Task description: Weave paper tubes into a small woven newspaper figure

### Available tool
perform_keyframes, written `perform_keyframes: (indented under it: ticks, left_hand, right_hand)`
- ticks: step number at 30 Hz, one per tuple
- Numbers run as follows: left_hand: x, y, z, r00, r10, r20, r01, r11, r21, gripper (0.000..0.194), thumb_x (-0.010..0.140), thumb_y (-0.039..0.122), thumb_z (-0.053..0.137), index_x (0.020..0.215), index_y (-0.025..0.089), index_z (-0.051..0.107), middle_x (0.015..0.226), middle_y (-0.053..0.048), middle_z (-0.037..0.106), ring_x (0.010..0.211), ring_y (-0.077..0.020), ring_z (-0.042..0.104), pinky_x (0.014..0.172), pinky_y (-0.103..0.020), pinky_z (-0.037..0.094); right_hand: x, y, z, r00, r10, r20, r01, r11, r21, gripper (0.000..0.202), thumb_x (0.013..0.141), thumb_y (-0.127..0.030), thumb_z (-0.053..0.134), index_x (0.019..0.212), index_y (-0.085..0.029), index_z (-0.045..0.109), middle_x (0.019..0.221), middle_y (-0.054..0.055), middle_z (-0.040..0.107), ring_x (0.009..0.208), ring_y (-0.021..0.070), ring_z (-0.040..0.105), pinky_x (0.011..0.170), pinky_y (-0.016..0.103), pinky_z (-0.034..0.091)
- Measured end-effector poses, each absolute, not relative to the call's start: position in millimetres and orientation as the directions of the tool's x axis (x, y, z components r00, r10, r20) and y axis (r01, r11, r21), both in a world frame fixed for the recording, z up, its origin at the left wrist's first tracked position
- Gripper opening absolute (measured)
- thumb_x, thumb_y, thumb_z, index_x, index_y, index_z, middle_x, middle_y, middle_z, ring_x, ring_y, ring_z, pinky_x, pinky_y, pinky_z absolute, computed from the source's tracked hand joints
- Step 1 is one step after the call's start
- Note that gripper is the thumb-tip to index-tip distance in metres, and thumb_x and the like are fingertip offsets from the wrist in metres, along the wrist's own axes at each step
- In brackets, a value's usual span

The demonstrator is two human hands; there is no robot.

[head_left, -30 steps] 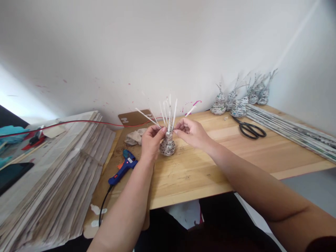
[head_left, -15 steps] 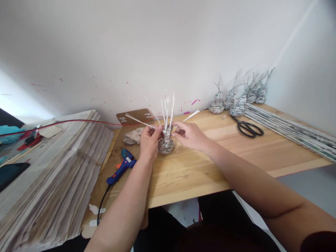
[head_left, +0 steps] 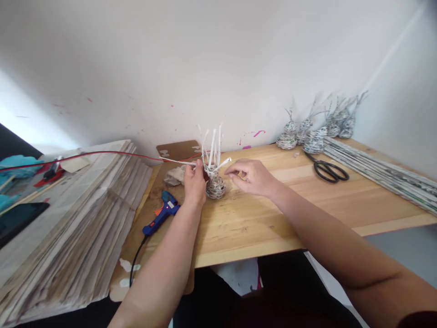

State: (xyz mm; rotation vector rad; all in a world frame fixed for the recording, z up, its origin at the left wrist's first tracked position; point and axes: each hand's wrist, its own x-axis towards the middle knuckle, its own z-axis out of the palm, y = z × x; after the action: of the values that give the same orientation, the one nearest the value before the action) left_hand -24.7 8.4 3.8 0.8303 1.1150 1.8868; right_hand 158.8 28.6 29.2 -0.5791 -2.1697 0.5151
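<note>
A small woven paper vessel [head_left: 215, 187] with a round body and narrow neck stands upright on the wooden table. Several white rolled-paper stakes [head_left: 212, 148] rise from its top; one leans right, and another sticks out left past my left hand. My left hand [head_left: 195, 184] is closed on the left side of the neck, thumb uppermost. Just right of the vessel, my right hand [head_left: 251, 176] hovers with curled fingers drawn together, apart from the neck. Whether a thin strand lies between those fingertips cannot be made out.
A blue glue gun [head_left: 162, 213] lies on a brown board at left, beside a stack of newspapers [head_left: 99, 218]. Black scissors [head_left: 330, 171], a bundle of paper rolls [head_left: 378, 171] and several woven pieces [head_left: 287, 135] are at right. A red wire [head_left: 102, 152] crosses the left side.
My right hand has come away from the neck, slightly rightward. The stakes have shifted; the right-leaning one now reaches less far out. The whole view has moved slightly.
</note>
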Motion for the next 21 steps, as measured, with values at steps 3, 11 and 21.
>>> perform_keyframes:
  ticks: [3,11,21]
  left_hand:
    - [-23,9,3,-0.481,0.863,0.155,-0.276,-0.316,0.908,0.048,0.076,0.059,0.073,0.089,0.023,0.046,0.064,0.006,0.063,0.053,-0.0122,0.063,0.055,-0.025,0.049]
    - [-22,8,-5,-0.462,0.812,0.356,-0.001,-0.402,0.916,0.036,0.086,0.054,0.064,0.088,0.021,0.051,0.069,0.004,0.059,0.062,-0.0112,0.058,0.058,-0.023,0.046]
    - [-15,3,1,-0.406,0.875,0.262,-0.136,-0.342,0.930,0.034,0.087,0.053,0.064,0.089,0.023,0.047,0.068,0.004,0.062,0.056,-0.0130,0.059,0.054,-0.024,0.047]
  right_hand:
    - [156,30,26,-0.490,0.712,0.503,0.192,0.651,-0.734,0.027,0.085,-0.026,0.065,0.110,-0.015,0.068,0.085,0.005,0.074,0.068,0.0128,0.063,0.062,0.025,0.047]
    - [148,30,16,-0.672,0.653,0.349,-0.046,0.434,-0.900,0.036,0.087,-0.032,0.066,0.120,-0.017,0.063,0.081,0.002,0.069,0.063,0.0125,0.063,0.061,0.026,0.053]
    - [147,33,14,-0.660,0.650,0.377,0.094,0.569,-0.817,0.018,0.091,-0.034,0.062,0.092,-0.019,0.072,0.072,0.001,0.070,0.061,0.0142,0.068,0.062,0.026,0.055]
